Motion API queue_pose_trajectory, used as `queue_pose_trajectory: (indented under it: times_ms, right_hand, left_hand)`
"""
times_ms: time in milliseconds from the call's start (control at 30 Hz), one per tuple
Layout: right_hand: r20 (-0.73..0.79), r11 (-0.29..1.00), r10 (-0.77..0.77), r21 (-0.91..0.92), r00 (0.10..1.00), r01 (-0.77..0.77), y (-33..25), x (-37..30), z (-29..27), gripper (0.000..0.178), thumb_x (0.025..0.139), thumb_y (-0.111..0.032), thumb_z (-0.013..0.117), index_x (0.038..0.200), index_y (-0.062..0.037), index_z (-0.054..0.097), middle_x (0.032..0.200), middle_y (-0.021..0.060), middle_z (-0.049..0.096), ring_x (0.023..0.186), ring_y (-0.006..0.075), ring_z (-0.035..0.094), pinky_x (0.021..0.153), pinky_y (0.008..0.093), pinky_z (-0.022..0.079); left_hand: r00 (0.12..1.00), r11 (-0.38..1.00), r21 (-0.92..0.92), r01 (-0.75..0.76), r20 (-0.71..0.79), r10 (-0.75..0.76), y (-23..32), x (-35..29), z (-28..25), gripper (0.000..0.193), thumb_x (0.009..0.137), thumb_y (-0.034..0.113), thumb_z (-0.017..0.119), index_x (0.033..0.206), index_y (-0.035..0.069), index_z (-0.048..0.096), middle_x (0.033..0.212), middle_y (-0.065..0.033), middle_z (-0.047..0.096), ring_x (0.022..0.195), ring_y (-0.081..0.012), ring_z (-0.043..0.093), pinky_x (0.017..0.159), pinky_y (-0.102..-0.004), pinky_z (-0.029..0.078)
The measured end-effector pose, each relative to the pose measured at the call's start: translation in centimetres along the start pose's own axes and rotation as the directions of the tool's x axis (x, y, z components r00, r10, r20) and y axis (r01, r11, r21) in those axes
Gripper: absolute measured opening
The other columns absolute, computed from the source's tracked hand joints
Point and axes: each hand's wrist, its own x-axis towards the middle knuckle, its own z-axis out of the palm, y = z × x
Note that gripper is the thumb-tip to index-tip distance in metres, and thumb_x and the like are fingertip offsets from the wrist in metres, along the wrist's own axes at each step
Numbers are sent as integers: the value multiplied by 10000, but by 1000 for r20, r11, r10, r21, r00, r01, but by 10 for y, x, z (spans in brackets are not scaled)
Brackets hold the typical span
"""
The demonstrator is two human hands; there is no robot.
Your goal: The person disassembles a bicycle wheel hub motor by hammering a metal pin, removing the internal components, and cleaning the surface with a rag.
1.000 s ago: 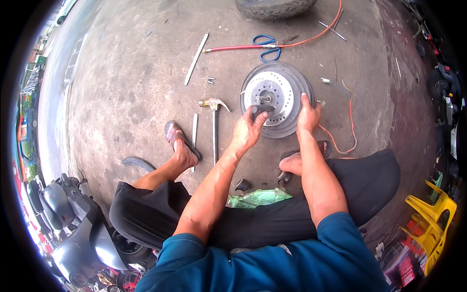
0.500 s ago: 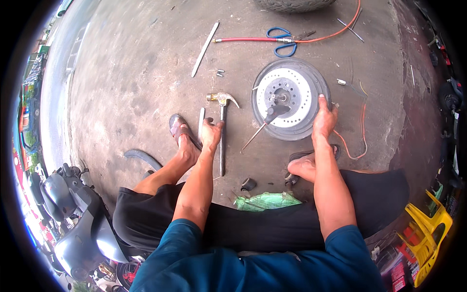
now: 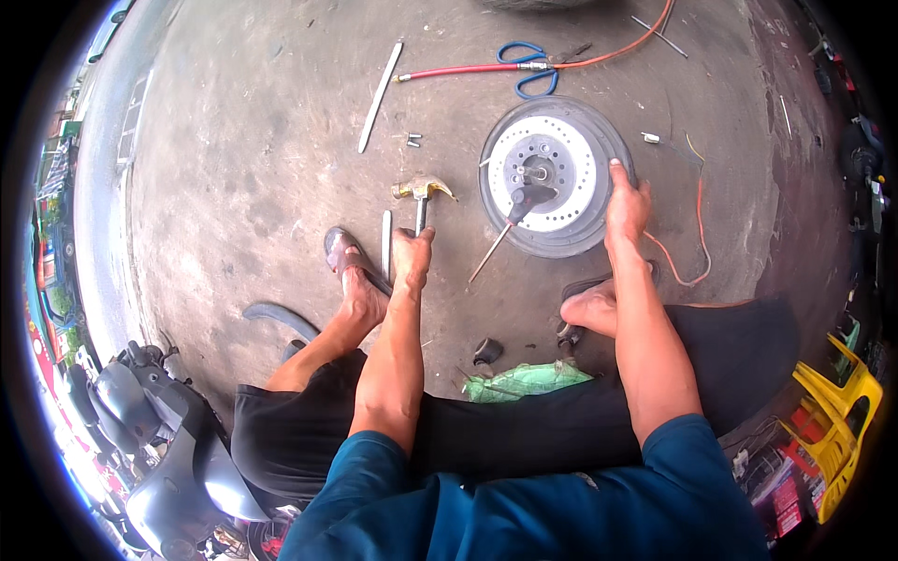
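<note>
My left hand is closed round the handle of a claw hammer, just below its worn yellowish head. To the right lies a round grey wheel with a white perforated disc and a central axle. My right hand grips the wheel's right rim, thumb on top and the other fingers mostly hidden. A screwdriver with a dark handle rests on the disc, its shaft sticking out past the rim at the lower left. Beside my left hand, a flat metal bar lies on the ground.
Beyond the wheel are blue-handled scissors, a red air hose and a tyre. Another flat bar and small metal pieces lie left. Nearer are a green bag, a scooter and a yellow stool.
My left hand has moved from beside the hammer's handle to a grip around it, and the hammer has shifted slightly. The right hand stays on the rim. The view has shifted a little.
</note>
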Motion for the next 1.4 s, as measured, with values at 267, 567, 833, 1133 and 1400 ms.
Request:
queue_pose_trajectory:
  times_ms: [267,567,833,1133,1400]
  right_hand:
    - [-2,1000,2,-25,1000,-2,1,-2,-12,815,765,-468,662,1292,107,424,1329,275,454,1257,381,424,1058,394,310]
    - [-13,997,48,-64,999,-49,-4,-7,-17,826,761,-490,658,1298,94,427,1334,263,458,1263,369,425,1055,393,320]
    - [9,997,40,-60,999,-39,6,-2,-13,867,757,-520,647,1325,85,396,1361,263,427,1280,369,402,1068,396,298]
    - [6,998,8,-55,1000,-8,8,5,-8,855,750,-513,653,1318,79,414,1350,261,441,1280,368,402,1065,385,304]
    - [18,1000,4,15,1000,-4,5,-2,-16,828,760,-461,663,1319,93,405,1355,258,439,1281,364,403,1067,381,299]
  left_hand:
    - [980,908,-418,24,188,61,96,-116,-57,233,791,192,690,752,42,516,511,4,446,365,-104,402,340,-272,334]
    - [946,927,-335,-169,209,248,123,-177,-85,271,816,205,664,634,77,509,522,3,484,429,-85,427,407,-250,336]
    - [946,953,-179,-243,174,274,121,-182,-70,269,805,242,698,662,66,555,542,40,471,476,-60,413,442,-243,326]
    - [929,953,27,-301,232,287,125,-173,-53,288,790,243,678,699,-17,594,555,8,481,558,-75,427,496,-291,369]
    - [937,898,-307,-315,49,345,137,-187,-73,208,809,187,681,707,17,618,575,41,499,555,-38,423,492,-251,357]
